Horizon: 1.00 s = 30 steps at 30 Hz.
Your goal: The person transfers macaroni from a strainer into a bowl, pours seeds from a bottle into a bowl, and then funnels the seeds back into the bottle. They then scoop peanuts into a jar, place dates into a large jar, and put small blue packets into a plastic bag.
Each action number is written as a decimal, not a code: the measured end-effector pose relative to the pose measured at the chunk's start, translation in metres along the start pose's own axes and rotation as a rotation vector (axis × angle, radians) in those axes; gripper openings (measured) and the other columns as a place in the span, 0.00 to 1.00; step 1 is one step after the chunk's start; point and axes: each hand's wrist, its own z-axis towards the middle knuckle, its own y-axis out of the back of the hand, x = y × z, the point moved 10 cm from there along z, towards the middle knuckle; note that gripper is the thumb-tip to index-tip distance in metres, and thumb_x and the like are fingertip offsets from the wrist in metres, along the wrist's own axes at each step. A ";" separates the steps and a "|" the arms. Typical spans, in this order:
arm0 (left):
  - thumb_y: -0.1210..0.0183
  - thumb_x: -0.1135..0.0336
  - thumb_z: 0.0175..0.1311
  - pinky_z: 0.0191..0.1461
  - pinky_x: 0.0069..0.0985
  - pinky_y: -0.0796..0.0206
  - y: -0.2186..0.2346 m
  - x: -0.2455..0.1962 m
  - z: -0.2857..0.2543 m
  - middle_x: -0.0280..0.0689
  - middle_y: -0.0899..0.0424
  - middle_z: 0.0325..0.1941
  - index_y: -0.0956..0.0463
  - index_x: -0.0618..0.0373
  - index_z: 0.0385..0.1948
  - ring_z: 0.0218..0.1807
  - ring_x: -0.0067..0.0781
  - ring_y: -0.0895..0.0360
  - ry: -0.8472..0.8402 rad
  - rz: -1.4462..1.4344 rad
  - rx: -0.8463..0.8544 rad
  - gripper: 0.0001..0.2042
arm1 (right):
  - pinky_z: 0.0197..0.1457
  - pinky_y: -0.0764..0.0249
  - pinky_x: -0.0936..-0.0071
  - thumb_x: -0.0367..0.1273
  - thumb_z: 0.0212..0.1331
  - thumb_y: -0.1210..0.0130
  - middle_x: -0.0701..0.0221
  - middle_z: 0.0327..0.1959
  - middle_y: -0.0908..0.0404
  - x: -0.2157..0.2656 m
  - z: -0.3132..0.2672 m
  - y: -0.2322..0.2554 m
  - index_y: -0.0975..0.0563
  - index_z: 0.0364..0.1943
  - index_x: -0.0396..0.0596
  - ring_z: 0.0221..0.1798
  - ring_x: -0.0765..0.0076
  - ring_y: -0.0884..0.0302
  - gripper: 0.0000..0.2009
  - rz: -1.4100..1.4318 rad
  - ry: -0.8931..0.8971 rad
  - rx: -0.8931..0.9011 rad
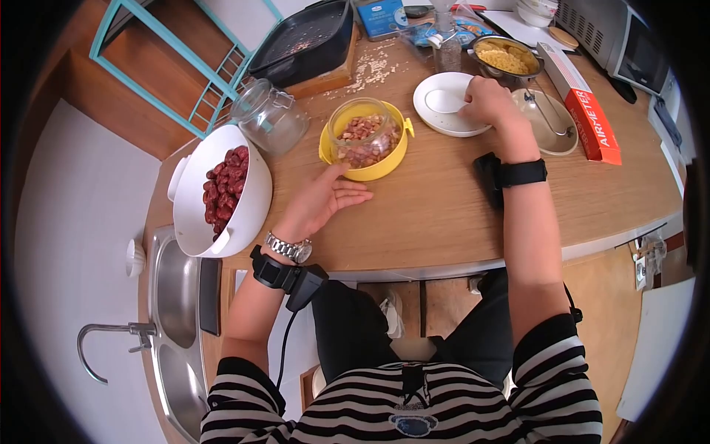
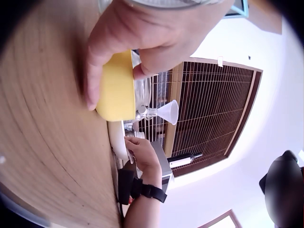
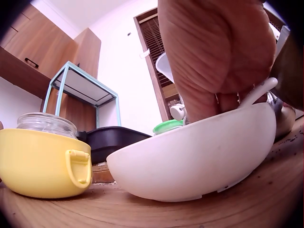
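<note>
My left hand (image 1: pixel 319 200) is at the near left side of a yellow bowl (image 1: pixel 377 172), thumb by the rim and fingers extended along its front. A clear glass jar (image 2: pixel 142 90) sits inside that bowl; reddish-brown chopped pieces (image 1: pixel 364 129) show through it. My right hand (image 1: pixel 489 102) reaches into a white bowl (image 1: pixel 433 120) to the right, fingers curled. In the right wrist view a white spoon handle (image 3: pixel 260 92) sticks out past those fingers, over the rim of the bowl. The fingertips are hidden inside.
A white pot (image 1: pixel 255 189) of dark red dates stands at left, beside a clip-top glass jar (image 1: pixel 270 118). Behind are a black pan (image 1: pixel 303 44) and scattered flakes (image 1: pixel 373 66). At right stand a metal bowl (image 1: pixel 506 59) of yellow pieces, a glass dish (image 1: pixel 551 129) and a red-white box (image 1: pixel 584 111).
</note>
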 end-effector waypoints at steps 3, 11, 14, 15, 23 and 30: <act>0.48 0.57 0.53 0.39 0.23 0.32 0.016 -0.023 -0.012 0.51 0.30 0.35 0.40 0.72 0.38 0.38 0.41 0.27 -0.149 0.347 -0.140 0.23 | 0.45 0.33 0.66 0.35 0.36 0.39 0.62 0.38 0.25 -0.004 0.006 -0.003 0.28 0.36 0.44 0.43 0.59 0.29 0.19 0.043 0.027 -0.018; 0.37 0.51 0.39 0.53 0.27 0.43 -0.020 -0.101 -0.024 0.52 0.36 0.49 0.47 0.71 0.50 0.51 0.39 0.36 -0.781 1.137 -0.451 0.41 | 0.42 0.31 0.68 0.34 0.38 0.40 0.58 0.32 0.24 0.002 0.005 0.004 0.25 0.28 0.44 0.39 0.56 0.27 0.12 0.157 0.067 -0.090; 0.36 0.52 0.38 0.56 0.27 0.47 -0.031 -0.094 -0.001 0.51 0.38 0.52 0.51 0.69 0.53 0.55 0.37 0.39 -0.650 1.041 -0.270 0.43 | 0.41 0.31 0.68 0.35 0.40 0.42 0.57 0.32 0.24 0.001 0.005 0.009 0.25 0.29 0.43 0.39 0.56 0.27 0.12 0.175 0.101 -0.122; 0.35 0.52 0.37 0.56 0.27 0.46 -0.033 -0.090 0.006 0.50 0.38 0.52 0.51 0.69 0.53 0.54 0.36 0.39 -0.611 1.012 -0.224 0.44 | 0.42 0.31 0.68 0.35 0.40 0.42 0.57 0.32 0.24 0.000 0.004 0.011 0.25 0.30 0.42 0.39 0.56 0.27 0.13 0.200 0.085 -0.124; 0.34 0.56 0.35 0.55 0.25 0.45 -0.043 -0.093 0.014 0.48 0.37 0.51 0.47 0.67 0.52 0.53 0.33 0.37 -0.622 0.957 -0.157 0.41 | 0.43 0.31 0.68 0.36 0.42 0.43 0.54 0.36 0.26 -0.009 0.004 0.015 0.26 0.35 0.40 0.41 0.54 0.28 0.16 0.143 -0.010 -0.117; 0.33 0.59 0.34 0.55 0.25 0.45 -0.043 -0.097 0.010 0.46 0.37 0.51 0.45 0.64 0.51 0.53 0.33 0.38 -0.704 0.910 -0.193 0.39 | 0.45 0.31 0.67 0.33 0.40 0.42 0.57 0.39 0.26 -0.001 -0.005 0.008 0.28 0.38 0.40 0.44 0.56 0.29 0.19 0.098 0.013 -0.022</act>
